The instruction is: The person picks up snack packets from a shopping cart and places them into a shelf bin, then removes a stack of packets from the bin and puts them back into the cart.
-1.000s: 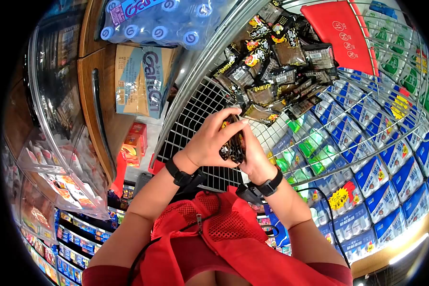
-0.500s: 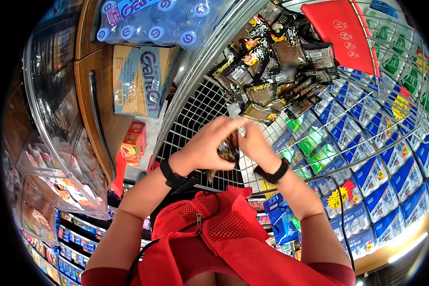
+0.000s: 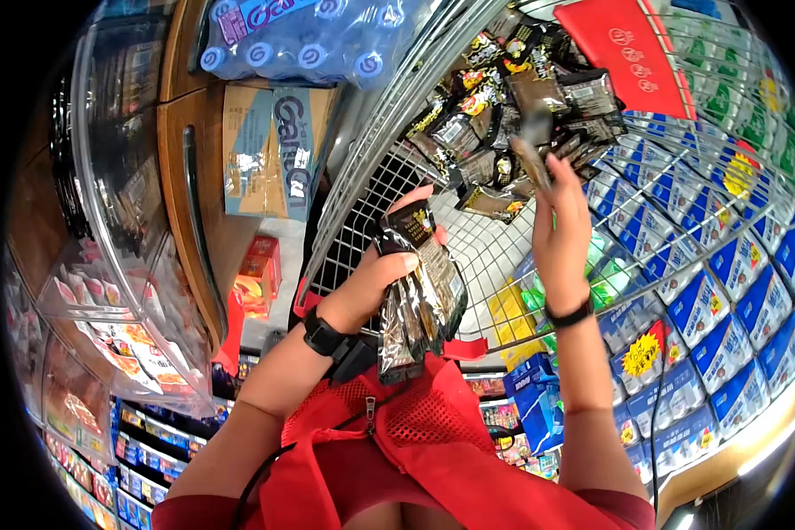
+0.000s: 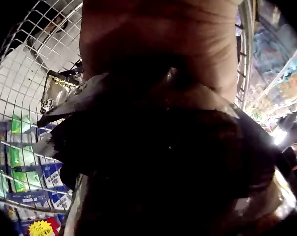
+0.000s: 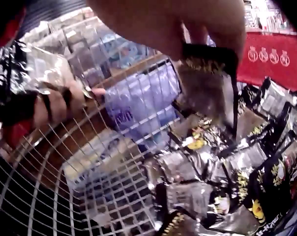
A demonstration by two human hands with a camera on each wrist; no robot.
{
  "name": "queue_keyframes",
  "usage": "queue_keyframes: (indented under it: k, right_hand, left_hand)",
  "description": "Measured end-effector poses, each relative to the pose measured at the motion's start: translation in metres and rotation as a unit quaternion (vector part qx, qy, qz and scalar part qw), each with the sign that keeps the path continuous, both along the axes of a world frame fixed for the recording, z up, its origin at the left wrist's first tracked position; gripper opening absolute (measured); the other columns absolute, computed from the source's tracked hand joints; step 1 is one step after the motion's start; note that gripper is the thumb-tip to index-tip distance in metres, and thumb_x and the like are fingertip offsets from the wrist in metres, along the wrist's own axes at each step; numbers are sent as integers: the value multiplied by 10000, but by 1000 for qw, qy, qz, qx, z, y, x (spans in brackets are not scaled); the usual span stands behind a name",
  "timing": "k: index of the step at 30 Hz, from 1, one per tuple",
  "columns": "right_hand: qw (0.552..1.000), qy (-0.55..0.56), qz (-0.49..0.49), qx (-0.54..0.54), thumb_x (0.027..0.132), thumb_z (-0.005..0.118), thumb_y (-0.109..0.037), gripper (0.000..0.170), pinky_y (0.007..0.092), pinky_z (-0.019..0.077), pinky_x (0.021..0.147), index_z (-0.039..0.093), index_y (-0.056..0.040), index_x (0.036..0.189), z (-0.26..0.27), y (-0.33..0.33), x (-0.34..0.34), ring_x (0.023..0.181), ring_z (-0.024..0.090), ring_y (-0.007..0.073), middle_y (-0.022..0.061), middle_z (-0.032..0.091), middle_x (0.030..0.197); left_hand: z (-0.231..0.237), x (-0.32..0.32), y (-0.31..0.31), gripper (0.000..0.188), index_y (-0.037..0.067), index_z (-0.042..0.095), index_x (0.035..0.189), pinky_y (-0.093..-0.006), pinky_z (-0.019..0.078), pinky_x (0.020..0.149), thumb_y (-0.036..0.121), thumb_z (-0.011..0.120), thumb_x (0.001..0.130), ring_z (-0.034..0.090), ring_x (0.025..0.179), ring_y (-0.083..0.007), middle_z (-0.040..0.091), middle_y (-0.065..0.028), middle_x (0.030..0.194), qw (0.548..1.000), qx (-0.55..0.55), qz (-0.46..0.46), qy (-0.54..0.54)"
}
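My left hand [image 3: 362, 287] grips a bundle of black snack packets [image 3: 428, 283], thumb across their front, just above the near end of the wire shopping cart [image 3: 375, 146]. In the left wrist view the bundle is mostly a dark shape below the palm. Farther out, my right hand [image 3: 564, 234] pinches a single snack packet [image 5: 208, 96] by its upper end. That packet hangs over a heap of similar black packets [image 5: 237, 182] at the cart's far end. Its far side looks blurred in the head view.
A red panel [image 3: 627, 57] stands behind the heap. Left of the cart are wrapped bottles [image 3: 314, 57], a carton [image 3: 269, 150] and a wooden cabinet [image 3: 185, 194] with clear bins. Stacked blue-and-white packs [image 3: 698, 318] line the right side, beyond the wire wall.
Both hands were together around the packets. The right hand has moved away, up and right, with one packet; the left has turned the rest so their faces show.
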State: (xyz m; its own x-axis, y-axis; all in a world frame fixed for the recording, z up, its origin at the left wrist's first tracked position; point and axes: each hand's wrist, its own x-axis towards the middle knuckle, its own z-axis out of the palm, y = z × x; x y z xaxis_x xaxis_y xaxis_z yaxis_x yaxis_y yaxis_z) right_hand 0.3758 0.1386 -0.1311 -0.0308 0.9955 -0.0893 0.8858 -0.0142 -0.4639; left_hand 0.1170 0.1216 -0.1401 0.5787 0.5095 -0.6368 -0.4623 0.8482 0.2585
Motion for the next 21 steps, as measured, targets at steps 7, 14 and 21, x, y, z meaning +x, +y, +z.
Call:
queue_keyframes:
  k: [7, 14, 21]
  right_hand:
    - [935, 327, 125, -54, 793, 623, 71, 185, 636, 228, 1162, 531, -57, 890, 152, -89, -125, 1412, 375, 481, 107, 598, 1372]
    - [907, 397, 139, -10, 781, 621, 63, 234, 637, 213, 1172, 549, -75, 956, 256, -141, -206, 1421, 363, 451, 107, 582, 1382]
    - [908, 328, 260, 24, 829, 691, -92, 233, 640, 169, 1178, 600, -103, 1042, 357, -159, -248, 1444, 318, 426, 115, 515, 1414]
  left_hand:
    - [90, -42, -1, 821, 98, 301, 1540, -310, 456, 1036, 136, 699, 822, 572, 1169, -138, 570, -48, 1302, 997, 26, 22, -68]
    - [214, -127, -29, 1483, 75, 47, 1601, -438, 433, 1071, 691, 874, 535, 541, 1252, -258, 558, -121, 1311, 978, 178, -27, -109]
    - [316, -191, -50, 1100, 70, 253, 1541, -355, 438, 1049, 476, 845, 708, 545, 1191, -221, 554, -142, 1252, 933, 353, -64, -26]
